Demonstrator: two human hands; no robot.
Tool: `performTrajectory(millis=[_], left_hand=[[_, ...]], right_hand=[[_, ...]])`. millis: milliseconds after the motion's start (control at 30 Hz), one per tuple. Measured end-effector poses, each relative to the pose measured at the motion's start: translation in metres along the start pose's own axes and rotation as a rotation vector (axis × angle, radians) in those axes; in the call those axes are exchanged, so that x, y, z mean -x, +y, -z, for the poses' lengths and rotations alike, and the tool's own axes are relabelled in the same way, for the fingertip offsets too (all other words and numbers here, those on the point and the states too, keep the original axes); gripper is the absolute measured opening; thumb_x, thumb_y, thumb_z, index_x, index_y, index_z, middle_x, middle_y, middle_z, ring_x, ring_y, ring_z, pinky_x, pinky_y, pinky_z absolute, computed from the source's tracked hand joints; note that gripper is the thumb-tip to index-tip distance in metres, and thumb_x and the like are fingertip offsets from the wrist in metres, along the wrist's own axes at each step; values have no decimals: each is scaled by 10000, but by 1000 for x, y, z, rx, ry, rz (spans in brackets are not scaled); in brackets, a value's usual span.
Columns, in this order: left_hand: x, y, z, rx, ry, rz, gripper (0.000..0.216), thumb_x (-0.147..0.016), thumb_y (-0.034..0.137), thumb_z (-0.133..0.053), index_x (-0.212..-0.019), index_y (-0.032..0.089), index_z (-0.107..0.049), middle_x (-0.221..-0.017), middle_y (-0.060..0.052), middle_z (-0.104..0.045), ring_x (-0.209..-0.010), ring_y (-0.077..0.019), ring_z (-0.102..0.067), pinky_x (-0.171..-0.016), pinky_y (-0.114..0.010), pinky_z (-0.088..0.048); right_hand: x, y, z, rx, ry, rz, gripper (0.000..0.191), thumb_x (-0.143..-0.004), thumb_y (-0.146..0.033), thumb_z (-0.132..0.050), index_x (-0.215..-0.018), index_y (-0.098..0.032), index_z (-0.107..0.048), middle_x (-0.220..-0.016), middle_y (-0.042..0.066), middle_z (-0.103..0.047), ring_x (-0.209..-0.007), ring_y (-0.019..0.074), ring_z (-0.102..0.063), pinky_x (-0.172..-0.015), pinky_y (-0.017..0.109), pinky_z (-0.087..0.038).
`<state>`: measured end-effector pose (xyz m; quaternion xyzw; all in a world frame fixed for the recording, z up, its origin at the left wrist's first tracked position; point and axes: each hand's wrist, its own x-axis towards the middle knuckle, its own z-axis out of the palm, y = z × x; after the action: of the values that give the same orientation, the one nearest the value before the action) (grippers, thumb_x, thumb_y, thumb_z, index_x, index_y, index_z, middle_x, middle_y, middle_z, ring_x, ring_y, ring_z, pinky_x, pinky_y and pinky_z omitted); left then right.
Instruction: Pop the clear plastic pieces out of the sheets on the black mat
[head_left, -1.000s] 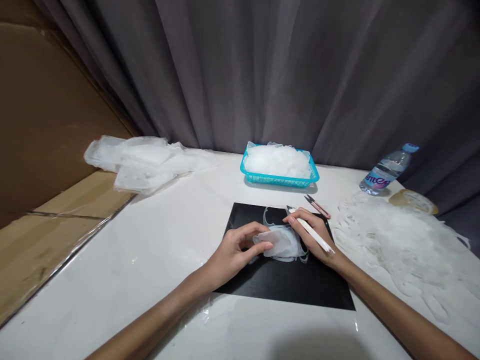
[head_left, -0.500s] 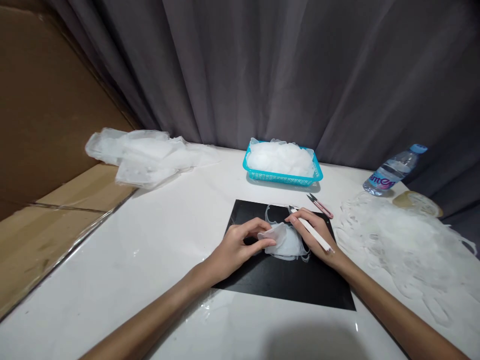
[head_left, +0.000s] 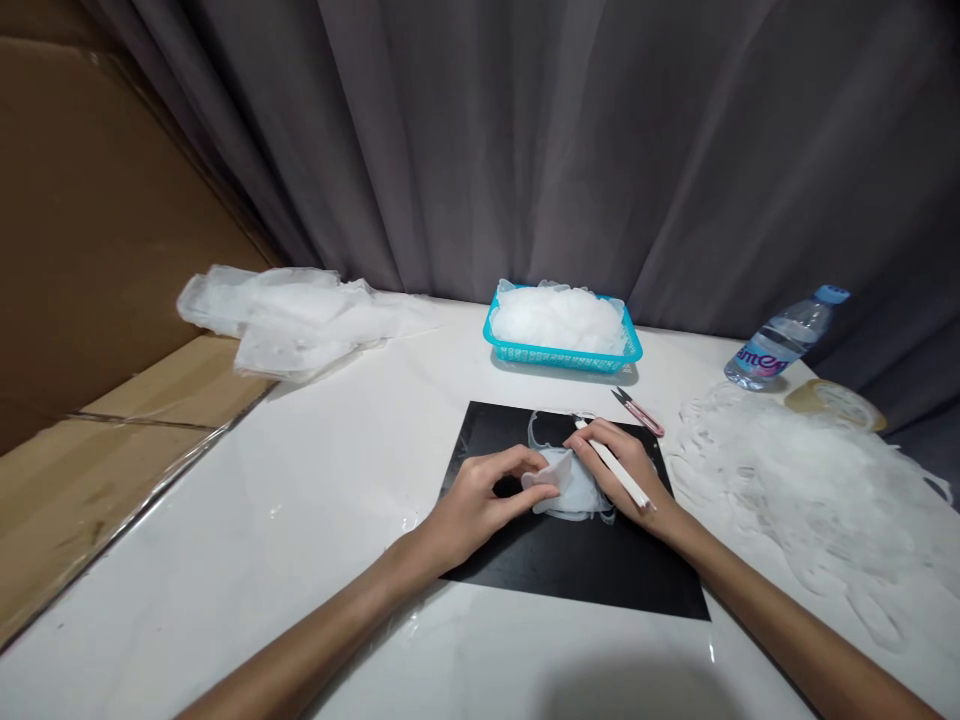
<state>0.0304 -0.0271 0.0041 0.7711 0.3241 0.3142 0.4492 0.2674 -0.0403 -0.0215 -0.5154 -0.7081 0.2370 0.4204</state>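
My left hand [head_left: 487,500] pinches the raised edge of a thin, translucent white sheet piece [head_left: 553,470] between thumb and fingers. Under it, more pale film pieces [head_left: 577,492] lie on a black mat [head_left: 570,560], with thin curled strips [head_left: 536,430] around them. My right hand [head_left: 619,460] is closed around a slim white tool [head_left: 619,468], whose dark tip points away from me. The right fingertips rest at the film's upper edge, close to the left hand. Exactly what kind of tool it is stays unclear, because the fingers cover part of it.
Pink-handled thread snips [head_left: 639,412] lie beyond the mat. A blue basket [head_left: 562,357] holds white pieces. White sheets [head_left: 300,310] are at left near cardboard [head_left: 150,410]. At right are a tangled heap of white scraps [head_left: 817,490], a water bottle [head_left: 780,345] and a tape roll [head_left: 836,402].
My left hand has shifted slightly right with the lifted film edge. My right hand has moved a little left, still holding the white tool. The view has shifted slightly.
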Motion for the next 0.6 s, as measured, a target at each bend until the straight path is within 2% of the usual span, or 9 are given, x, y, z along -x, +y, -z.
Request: performTrajectory(millis=[233, 333, 400, 467, 600], left_hand=[[1, 6, 0, -136, 0, -134, 128, -1027, 308, -632, -1053, 208, -707, -953, -33, -709, -862, -172, -655, -809, -277, -506], [-9, 5, 15, -217, 78, -166, 149, -1039, 295, -599, -1084, 217, -718, -1017, -52, -734, -948, -196, -673, -868, -299, -518], [-29, 4, 35, -295, 199, -162, 163, -1036, 302, -593, -1075, 211, -722, -1037, -46, -751, -972, -200, -691, -886, -294, -527], [-60, 2, 60, -407, 410, -150, 205, -1030, 334, -583, -1047, 192, -730, -1006, -40, -771, -929, -205, -706, -864, -292, -542], [-143, -5, 101, -468, 632, -162, 330, -1073, 312, -465, -1247, 127, -675, -1221, -127, -751, -1108, -259, -688, -1015, -374, -514]], right_hand=[[-1, 5, -5, 11, -3, 23, 226, -1041, -305, -531, -896, -222, -683, -896, 38, -668, -883, 203, -668, -837, 315, -483], [-1, 6, -8, 21, 12, 32, 213, -1043, -289, -528, -896, -225, -668, -894, 33, -660, -878, 201, -664, -834, 314, -482], [-1, 6, -9, 22, 21, 37, 205, -1043, -270, -524, -895, -224, -659, -892, 29, -656, -874, 197, -660, -827, 307, -479], [-1, 5, -11, 20, 24, 35, 201, -1042, -249, -521, -891, -224, -651, -892, 25, -654, -865, 189, -659, -818, 298, -476], [-4, 5, -15, 39, 21, 31, 199, -1039, -216, -513, -878, -221, -630, -877, 16, -635, -848, 181, -650, -801, 288, -474]])
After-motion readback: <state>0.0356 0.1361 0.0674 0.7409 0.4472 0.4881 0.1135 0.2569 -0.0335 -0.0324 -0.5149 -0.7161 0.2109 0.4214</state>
